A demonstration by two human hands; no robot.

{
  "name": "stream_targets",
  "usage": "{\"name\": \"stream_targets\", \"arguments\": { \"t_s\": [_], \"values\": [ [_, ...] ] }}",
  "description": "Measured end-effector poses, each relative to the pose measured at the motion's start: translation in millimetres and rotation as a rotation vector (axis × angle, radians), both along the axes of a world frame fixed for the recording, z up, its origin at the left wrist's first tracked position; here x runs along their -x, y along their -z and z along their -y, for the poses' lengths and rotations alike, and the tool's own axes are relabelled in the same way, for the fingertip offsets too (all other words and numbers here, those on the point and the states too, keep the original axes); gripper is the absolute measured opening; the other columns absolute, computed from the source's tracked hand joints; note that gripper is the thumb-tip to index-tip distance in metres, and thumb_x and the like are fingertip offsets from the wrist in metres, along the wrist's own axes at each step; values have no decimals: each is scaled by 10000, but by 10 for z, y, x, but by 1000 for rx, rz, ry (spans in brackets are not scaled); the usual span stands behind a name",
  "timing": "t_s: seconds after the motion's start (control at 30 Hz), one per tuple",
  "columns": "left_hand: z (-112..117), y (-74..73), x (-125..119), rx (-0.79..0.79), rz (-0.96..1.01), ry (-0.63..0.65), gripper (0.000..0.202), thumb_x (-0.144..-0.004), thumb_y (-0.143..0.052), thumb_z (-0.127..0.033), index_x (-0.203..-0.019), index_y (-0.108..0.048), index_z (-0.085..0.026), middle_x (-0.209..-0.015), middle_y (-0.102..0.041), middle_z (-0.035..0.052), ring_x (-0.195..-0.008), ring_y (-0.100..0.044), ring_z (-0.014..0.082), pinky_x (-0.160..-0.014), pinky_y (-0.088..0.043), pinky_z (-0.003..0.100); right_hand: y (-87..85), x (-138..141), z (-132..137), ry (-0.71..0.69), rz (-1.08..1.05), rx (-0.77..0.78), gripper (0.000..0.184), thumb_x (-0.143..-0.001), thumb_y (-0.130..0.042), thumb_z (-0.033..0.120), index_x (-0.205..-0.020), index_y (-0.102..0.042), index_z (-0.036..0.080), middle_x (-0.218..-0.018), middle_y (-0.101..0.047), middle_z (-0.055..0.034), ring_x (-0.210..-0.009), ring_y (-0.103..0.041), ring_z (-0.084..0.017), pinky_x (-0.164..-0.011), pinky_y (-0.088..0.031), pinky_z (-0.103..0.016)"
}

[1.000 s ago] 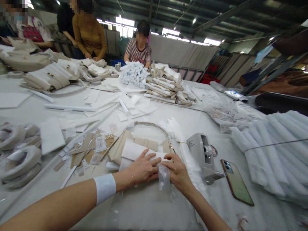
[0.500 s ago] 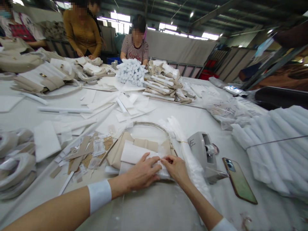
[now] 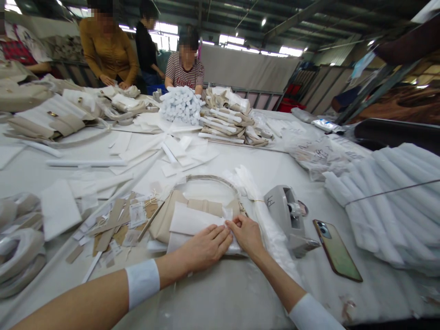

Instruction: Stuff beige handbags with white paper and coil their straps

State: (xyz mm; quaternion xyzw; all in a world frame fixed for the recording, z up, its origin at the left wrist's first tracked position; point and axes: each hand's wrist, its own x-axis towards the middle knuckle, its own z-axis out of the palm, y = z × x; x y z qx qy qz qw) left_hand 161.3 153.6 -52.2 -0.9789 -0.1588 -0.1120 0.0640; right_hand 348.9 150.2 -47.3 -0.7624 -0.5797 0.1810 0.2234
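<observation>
A beige handbag [image 3: 162,219] lies in front of me, its strap [image 3: 210,177] arching away from me. Over its front is a white wrapping sheet [image 3: 192,218]. My left hand [image 3: 205,243] rests flat on the lower part of that sheet, fingers outstretched and side by side. Just right of those fingertips, my right hand [image 3: 248,234] has its thumb and fingers pinched together against the sheet's right side. Whatever small piece sits in that pinch is hidden by the fingers. A grey tape dispenser [image 3: 282,213] stands to the right of the bag.
A phone [image 3: 338,251] and a bundle of white foam sheets [image 3: 388,206] lie to the right. Card strips and tags [image 3: 117,220] are scattered left, beside wrapped strap coils [image 3: 20,256]. Across the table, people work behind a stack of white rolls [image 3: 180,105] and more bags [image 3: 51,114].
My left hand's fingers have flattened and drawn together on the sheet. My right hand stays pinched at nearly the same spot. The view has shifted slightly right.
</observation>
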Motion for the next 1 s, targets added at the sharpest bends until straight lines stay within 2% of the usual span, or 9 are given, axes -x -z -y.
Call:
{"name": "stream_targets", "arguments": {
  "t_s": [0.1,0.17,0.23,0.37,0.53,0.7,0.8,0.9,1.0],
  "values": [
    [0,-7,-17,6,-3,3,438,-946,-338,-177,-1363,-364,-47,-1351,-499,184,-1247,-465,263,-1027,-349,390,25,37,40,-11,130,-143,237,-796,-628,372,-952,-575,202,-789,-647,-23,-733,-602,-205,-650,-414,-304],
    [3,-8,-23,4,6,6,446,-941,-355,-177,-1369,-358,-48,-1353,-498,188,-1248,-466,264,-1028,-345,395,29,57,68,-123,252,-275,201,-832,-606,297,-1005,-569,201,-935,-639,-58,-882,-586,-224,-748,-424,-326],
    [12,-12,-26,-2,17,5,441,-944,-361,-184,-1367,-364,-57,-1359,-494,187,-1260,-455,259,-1026,-345,394,23,63,82,-273,360,-339,136,-873,-554,222,-1003,-592,210,-1045,-634,-73,-1000,-551,-235,-836,-395,-354],
    [30,-33,-24,-27,17,-10,414,-960,-339,-193,-1350,-391,-67,-1347,-509,169,-1245,-465,253,-1021,-350,379,14,19,50,-497,430,-253,192,-931,-444,167,-1022,-605,220,-1142,-651,-50,-1107,-516,-220,-904,-333,-386],
    [31,-39,-15,-65,21,8,404,-957,-316,-165,-1336,-400,-52,-1341,-511,174,-1247,-458,253,-1013,-353,382,20,-82,-31,-622,484,-127,278,-932,-407,177,-1159,-566,200,-1305,-570,-65,-1259,-415,-227,-976,-293,-414],
    [40,45,-33,-51,32,-36,388,-946,-353,-167,-1317,-412,-68,-1337,-510,176,-1232,-478,252,-1022,-339,374,-59,-124,-38,-660,553,-101,340,-934,-359,205,-1217,-548,210,-1361,-525,-67,-1313,-353,-269,-1016,-272,-485],
    [52,96,-45,-68,21,-78,377,-938,-387,-189,-1301,-427,-96,-1374,-462,212,-1278,-439,284,-1033,-325,397,-102,-133,-24,-662,554,-113,376,-936,-338,229,-1271,-509,214,-1375,-509,-76,-1352,-293,-293,-1064,-189,-568],
    [62,102,-52,-63,11,-88,390,-934,-395,-211,-1310,-421,-111,-1382,-455,206,-1302,-409,297,-1061,-295,427,-98,-114,-42,-665,520,-89,413,-929,-323,229,-1321,-448,196,-1383,-493,-90,-1372,-256,-304,-1075,-114,-637],
    [72,91,-61,-41,2,-104,454,-927,-379,-189,-1368,-359,-85,-1370,-473,194,-1286,-427,276,-1073,-284,430,-79,-74,-86,-634,469,-38,434,-909,-316,204,-1329,-426,188,-1385,-481,-102,-1385,-244,-281,-1082,-136,-631]
  ]
}}
